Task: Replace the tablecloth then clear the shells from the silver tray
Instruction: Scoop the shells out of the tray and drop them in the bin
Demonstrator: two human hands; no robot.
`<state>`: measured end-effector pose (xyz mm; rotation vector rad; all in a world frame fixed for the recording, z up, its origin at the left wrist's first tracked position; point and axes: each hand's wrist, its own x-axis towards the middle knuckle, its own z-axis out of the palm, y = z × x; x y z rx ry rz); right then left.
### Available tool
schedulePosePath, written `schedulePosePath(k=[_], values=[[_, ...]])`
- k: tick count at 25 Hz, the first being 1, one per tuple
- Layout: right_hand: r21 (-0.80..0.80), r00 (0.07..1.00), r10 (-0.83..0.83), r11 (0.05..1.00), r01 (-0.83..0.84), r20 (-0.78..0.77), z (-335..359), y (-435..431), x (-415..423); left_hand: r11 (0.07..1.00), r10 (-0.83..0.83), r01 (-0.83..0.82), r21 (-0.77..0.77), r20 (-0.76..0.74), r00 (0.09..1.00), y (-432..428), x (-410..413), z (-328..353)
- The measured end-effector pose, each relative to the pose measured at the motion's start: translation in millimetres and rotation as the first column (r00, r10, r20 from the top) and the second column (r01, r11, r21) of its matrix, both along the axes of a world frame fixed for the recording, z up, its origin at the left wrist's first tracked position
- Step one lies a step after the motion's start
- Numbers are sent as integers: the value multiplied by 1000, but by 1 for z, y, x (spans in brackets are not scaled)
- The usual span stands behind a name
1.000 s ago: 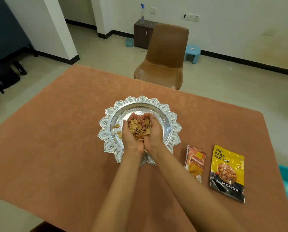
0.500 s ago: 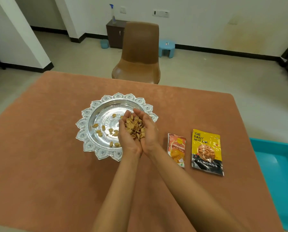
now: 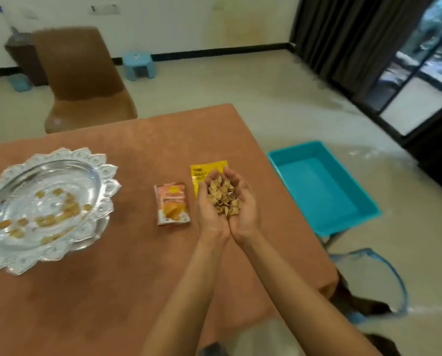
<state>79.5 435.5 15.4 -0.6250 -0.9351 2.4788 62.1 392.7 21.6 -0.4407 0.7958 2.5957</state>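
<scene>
An orange-brown tablecloth [image 3: 112, 278] covers the table, so the cloth step looks done. The view has swung right since a moment ago, bringing a teal tub [image 3: 325, 227] on the floor, just beside the table's right edge, fully into sight. The silver tray [image 3: 107, 173], which sat under the hands a second ago, now lies well off to the left, with a scatter of leftover shells [image 3: 68, 209] in its bowl. Between tray and tub lie two snack packs: an orange packet [image 3: 172, 204] and a yellow packet [image 3: 202, 170], partly hidden by the hands. The left hand [image 3: 209, 214] and right hand [image 3: 247, 206] have travelled off the tray and now hover over the yellow packet. Their little-finger edges are pressed together and the fingers curve upward, closed side by side, forming one bowl. In that bowl sits a heap of shells [image 3: 223, 199]. This looks like a handful being carried toward the tub, the likely dumping place. At least one more scoop seems needed.
</scene>
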Motion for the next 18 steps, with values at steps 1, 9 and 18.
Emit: schedulePosePath(k=[1,9,18], values=[[-36,998,-56,998,56,9,-2,20,27,998,-45,46,-30,27,999,25,17,-11],[-45,839,-515,847,529,173,-31,146,290,843,-508,521,-132,123,853,181,267,-79],[-202,538,-728,504,840,425,-153,199,499,391,-812,865,-314,326,485,233,471,-159]])
